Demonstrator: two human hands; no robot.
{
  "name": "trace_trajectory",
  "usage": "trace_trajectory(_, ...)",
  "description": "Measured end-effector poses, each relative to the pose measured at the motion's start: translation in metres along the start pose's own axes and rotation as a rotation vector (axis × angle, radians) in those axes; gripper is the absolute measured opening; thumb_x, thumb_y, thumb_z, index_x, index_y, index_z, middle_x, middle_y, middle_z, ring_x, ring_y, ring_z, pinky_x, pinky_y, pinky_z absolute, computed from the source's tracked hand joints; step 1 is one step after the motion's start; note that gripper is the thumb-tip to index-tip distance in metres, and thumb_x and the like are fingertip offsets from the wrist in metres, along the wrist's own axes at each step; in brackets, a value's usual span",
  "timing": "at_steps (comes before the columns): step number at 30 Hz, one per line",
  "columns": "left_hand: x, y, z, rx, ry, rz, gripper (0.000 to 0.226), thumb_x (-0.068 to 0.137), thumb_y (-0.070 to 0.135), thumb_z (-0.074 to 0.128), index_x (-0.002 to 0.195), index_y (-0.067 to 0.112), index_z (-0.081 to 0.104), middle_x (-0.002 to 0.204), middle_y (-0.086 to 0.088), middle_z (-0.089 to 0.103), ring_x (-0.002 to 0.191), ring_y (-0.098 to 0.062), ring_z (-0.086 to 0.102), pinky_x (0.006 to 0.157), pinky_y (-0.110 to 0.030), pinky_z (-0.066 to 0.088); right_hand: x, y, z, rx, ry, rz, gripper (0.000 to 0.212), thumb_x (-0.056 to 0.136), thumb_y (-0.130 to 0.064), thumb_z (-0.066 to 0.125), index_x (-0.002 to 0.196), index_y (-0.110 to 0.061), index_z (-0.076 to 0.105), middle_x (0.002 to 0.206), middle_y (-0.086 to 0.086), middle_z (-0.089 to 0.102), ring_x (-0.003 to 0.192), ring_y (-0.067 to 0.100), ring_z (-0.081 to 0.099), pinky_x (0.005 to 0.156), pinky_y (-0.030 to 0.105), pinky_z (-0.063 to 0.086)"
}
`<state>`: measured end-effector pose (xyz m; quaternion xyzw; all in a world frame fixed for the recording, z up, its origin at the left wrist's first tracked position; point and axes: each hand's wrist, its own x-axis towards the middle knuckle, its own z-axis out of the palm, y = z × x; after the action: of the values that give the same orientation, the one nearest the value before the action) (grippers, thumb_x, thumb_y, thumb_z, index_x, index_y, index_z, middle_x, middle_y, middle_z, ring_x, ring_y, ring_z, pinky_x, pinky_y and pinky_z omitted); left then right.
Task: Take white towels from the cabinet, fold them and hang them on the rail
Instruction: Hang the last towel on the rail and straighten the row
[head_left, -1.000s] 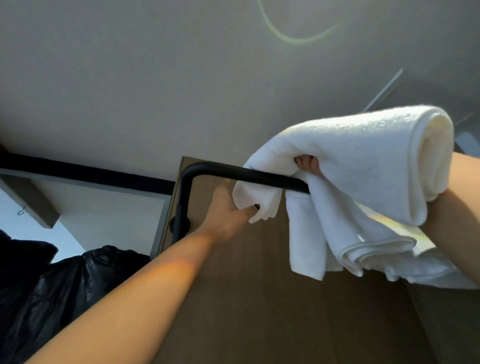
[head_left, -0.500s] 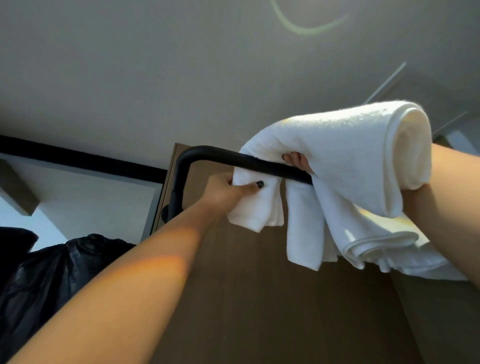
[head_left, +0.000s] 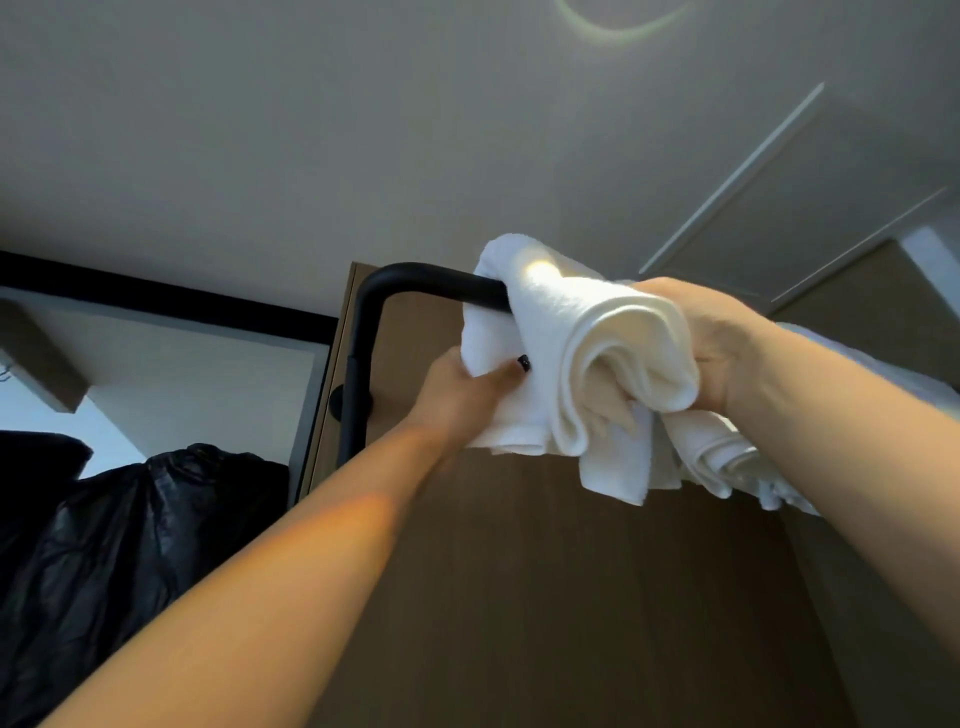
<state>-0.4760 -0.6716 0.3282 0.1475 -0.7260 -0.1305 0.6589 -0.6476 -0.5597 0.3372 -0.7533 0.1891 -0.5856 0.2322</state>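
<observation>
A folded white towel (head_left: 587, 364) is draped over a black rail (head_left: 415, 278) mounted high on a wooden panel. My left hand (head_left: 467, 395) grips the towel's hanging end just below the rail, thumb pressed into the cloth. My right hand (head_left: 696, 343) holds the bunched fold of the towel on the near side, fingers hidden in the cloth. The rail's right part is hidden behind the towel and my hands.
The rail bends down at its left end into a vertical post (head_left: 358, 374). Black plastic bags (head_left: 130, 545) fill the lower left. More white cloth (head_left: 852, 364) shows behind my right forearm. The grey ceiling (head_left: 415, 130) spans the top.
The towel has come down over the rail and bunched up. My right hand moved left and lower onto its near fold. My left hand keeps its grip on the hanging end.
</observation>
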Motion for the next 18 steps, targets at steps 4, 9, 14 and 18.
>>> trace_trajectory(4, -0.023, -0.009, 0.005, -0.028, 0.069, -0.003, 0.032, 0.086, 0.032, 0.074, 0.112, 0.017, 0.065, 0.100, 0.000, 0.075, 0.086, -0.012, 0.073, 0.074, -0.031, 0.061, 0.017, 0.015, 0.008, -0.037, 0.276, -0.055, 0.071, 0.068, -0.014, 0.083, 0.129, 0.005, 0.052, 0.086, 0.011, 0.068, 0.062, 0.011, 0.069, 0.050, 0.021, 0.051)
trace_trajectory(9, -0.034, 0.001, 0.003, 0.010, 0.094, -0.029, 0.028, 0.089, 0.034, 0.069, 0.110, 0.017, 0.065, 0.096, 0.002, 0.073, 0.083, -0.012, 0.070, 0.062, -0.023, 0.054, 0.029, 0.032, 0.020, -0.257, 0.491, -0.208, 0.042, 0.073, -0.033, 0.082, 0.102, -0.008, 0.064, 0.095, 0.007, 0.073, 0.087, 0.020, 0.070, 0.076, 0.035, 0.057)
trace_trajectory(14, -0.034, 0.025, -0.002, -0.065, 0.024, -0.127, 0.039, 0.100, 0.048, 0.045, 0.102, 0.019, 0.070, 0.093, -0.005, 0.074, 0.090, -0.024, 0.069, 0.075, -0.035, 0.056, 0.027, 0.055, 0.024, -0.435, 0.578, -0.298, 0.064, 0.077, -0.042, 0.078, 0.126, -0.011, 0.052, 0.114, 0.004, 0.065, 0.105, 0.023, 0.062, 0.093, 0.041, 0.051)
trace_trajectory(18, -0.042, 0.041, -0.004, -0.055, -0.156, -0.088, 0.049, 0.090, 0.064, 0.050, 0.105, 0.022, 0.070, 0.098, -0.003, 0.076, 0.090, -0.021, 0.072, 0.077, -0.038, 0.056, 0.027, 0.066, 0.027, -0.420, 0.621, -0.357, 0.072, 0.082, -0.039, 0.075, 0.139, -0.010, 0.041, 0.127, 0.006, 0.060, 0.115, 0.022, 0.057, 0.098, 0.038, 0.046)
